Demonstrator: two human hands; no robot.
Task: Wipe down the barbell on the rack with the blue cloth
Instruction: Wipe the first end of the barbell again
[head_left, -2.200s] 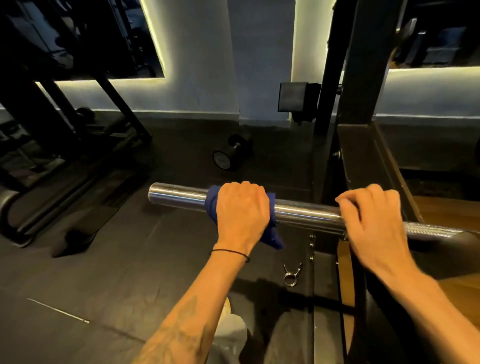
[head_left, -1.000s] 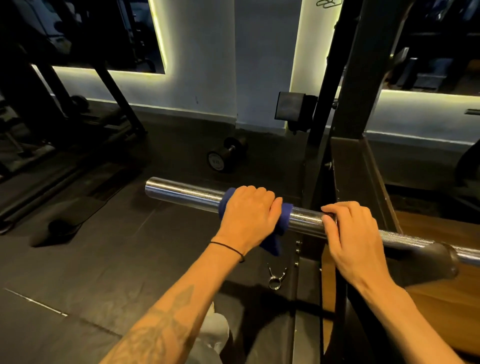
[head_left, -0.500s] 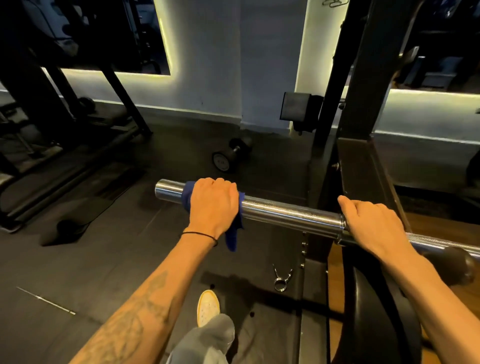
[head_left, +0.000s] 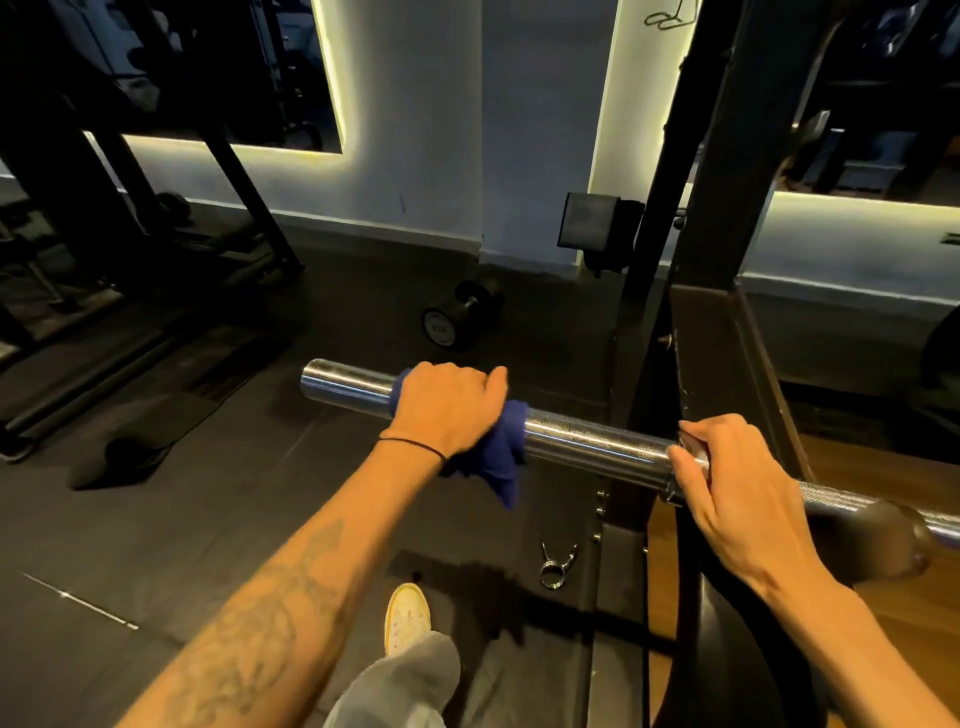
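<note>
A chrome barbell (head_left: 592, 441) lies across the black rack (head_left: 722, 218), its thick sleeve end pointing left. My left hand (head_left: 447, 410) grips the blue cloth (head_left: 493, 457) wrapped round the sleeve, a little in from the bar's left tip; a corner of cloth hangs below the bar. My right hand (head_left: 727, 478) holds the bar at the collar where the sleeve meets the thinner knurled shaft, beside the rack upright. The bar runs on to the right and rests in a dark rack hook (head_left: 878, 540).
A black dumbbell (head_left: 457, 319) lies on the dark rubber floor beyond the bar. A metal spring collar (head_left: 556, 564) sits on the floor under it. My white shoe (head_left: 408, 618) stands below. Other gym machines (head_left: 130, 249) fill the left side. A wooden platform (head_left: 857, 467) lies right.
My left hand has slid the blue cloth rightward along the sleeve, away from the bar's left tip. My right hand has stayed at the collar.
</note>
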